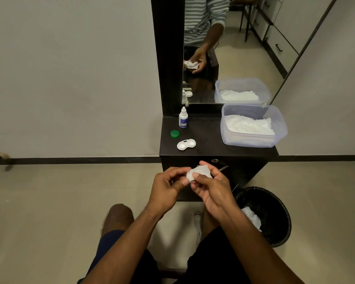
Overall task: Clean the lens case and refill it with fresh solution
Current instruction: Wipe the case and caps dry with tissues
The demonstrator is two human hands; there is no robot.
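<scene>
**Item Count**

Two hands are counted: one left hand (166, 188) and one right hand (212, 188). One crumpled tissue (198, 173), one solution bottle (183, 118), one green cap (174, 134), one open lens case (186, 144), one plastic container (254, 142) and one waste bin (283, 212) are counted.

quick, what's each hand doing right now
Left hand: pinching the tissue.
Right hand: gripping the same tissue.

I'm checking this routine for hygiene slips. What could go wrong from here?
The open lens case lies near the front edge of the shelf, just above both hands working the tissue; a bump might knock it to the floor. The green cap lies loose and could roll away.
</scene>
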